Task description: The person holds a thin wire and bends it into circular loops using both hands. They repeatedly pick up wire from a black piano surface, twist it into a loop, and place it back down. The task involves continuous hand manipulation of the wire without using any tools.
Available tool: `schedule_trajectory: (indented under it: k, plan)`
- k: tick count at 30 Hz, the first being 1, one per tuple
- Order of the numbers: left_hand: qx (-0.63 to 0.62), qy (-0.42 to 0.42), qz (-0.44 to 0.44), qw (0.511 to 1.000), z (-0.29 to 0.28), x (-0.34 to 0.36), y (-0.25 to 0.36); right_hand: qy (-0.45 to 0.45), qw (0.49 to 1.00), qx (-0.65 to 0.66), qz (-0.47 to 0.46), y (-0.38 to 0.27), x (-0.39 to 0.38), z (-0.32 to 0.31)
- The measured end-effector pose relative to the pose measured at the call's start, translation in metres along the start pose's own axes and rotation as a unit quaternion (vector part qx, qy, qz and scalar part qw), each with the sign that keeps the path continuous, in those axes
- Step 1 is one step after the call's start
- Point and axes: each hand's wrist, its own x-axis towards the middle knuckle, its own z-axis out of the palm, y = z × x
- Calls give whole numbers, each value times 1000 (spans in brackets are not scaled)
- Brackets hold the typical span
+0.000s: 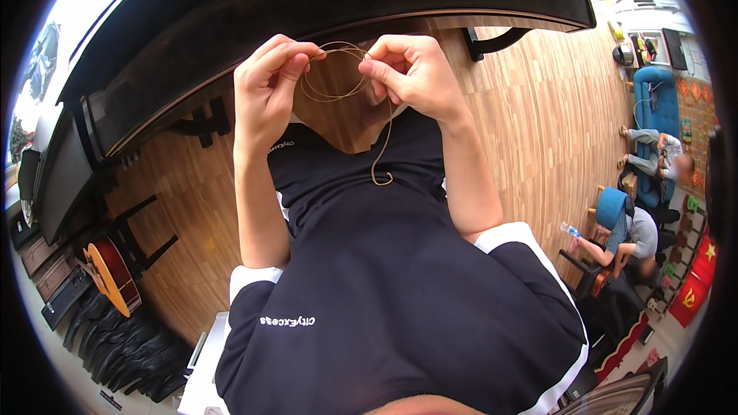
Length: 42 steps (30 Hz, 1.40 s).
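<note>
Coiled guitar string (332, 73) held up between both hands, in front of black piano edge (323, 8). Left hand (265, 88) pinched shut on coil's left side, right hand (411, 73) pinched on its right. Loose tail hanging below right hand over dark shirt (384, 277).
</note>
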Motion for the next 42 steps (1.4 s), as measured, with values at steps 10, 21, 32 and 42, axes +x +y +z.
schedule_trajectory:
  k: [10,21,32,42]
  plan:
    - [-39,42,-138,989,16,-9,1,65,992,-47,-96,3,0,6]
    - [-225,189,-211,932,21,-12,-18,124,962,166,-176,24,3,7]
    - [-234,245,-193,921,22,-14,-21,120,915,325,-207,43,5,0]
    - [-215,180,-145,949,20,-13,-23,124,933,291,-175,51,-6,-5]
